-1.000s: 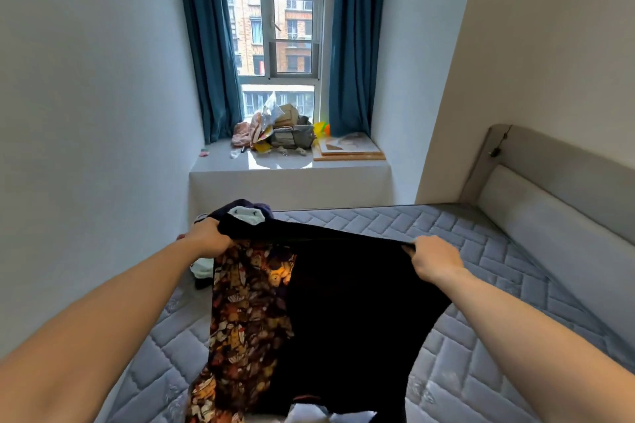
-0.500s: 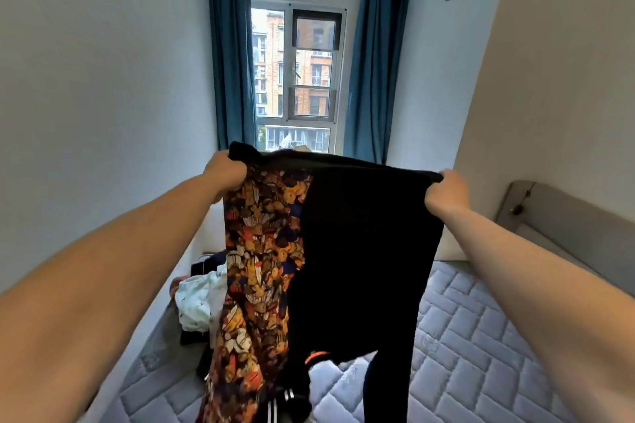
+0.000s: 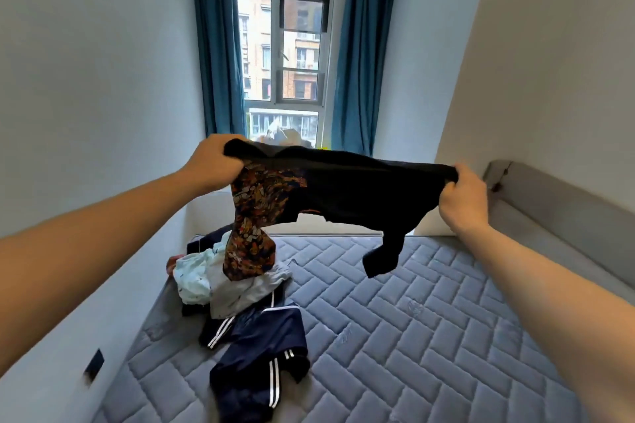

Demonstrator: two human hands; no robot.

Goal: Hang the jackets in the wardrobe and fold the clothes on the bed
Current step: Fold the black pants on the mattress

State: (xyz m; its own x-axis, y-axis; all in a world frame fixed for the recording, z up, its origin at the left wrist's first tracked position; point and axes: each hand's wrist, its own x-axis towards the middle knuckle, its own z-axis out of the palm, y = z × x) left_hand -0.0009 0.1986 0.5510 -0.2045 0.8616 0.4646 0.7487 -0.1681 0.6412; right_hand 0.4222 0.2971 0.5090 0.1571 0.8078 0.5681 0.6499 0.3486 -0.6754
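The black garment [image 3: 343, 189], hanging upright half a second ago, now billows flat over the bed [image 3: 412, 336]; left hand [image 3: 214, 161] and right hand [image 3: 462, 194] fingers grip its edge, pile [image 3: 240, 302] at seven o'clock; likely spreading it to fold.

Black garment [image 3: 343, 192] between both hands' grip

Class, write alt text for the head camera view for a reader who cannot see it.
Two bare hands, left hand and right hand, hold a black garment with a patterned panel stretched in the air above a grey quilted mattress. A pile of clothes lies beneath, by the wall.
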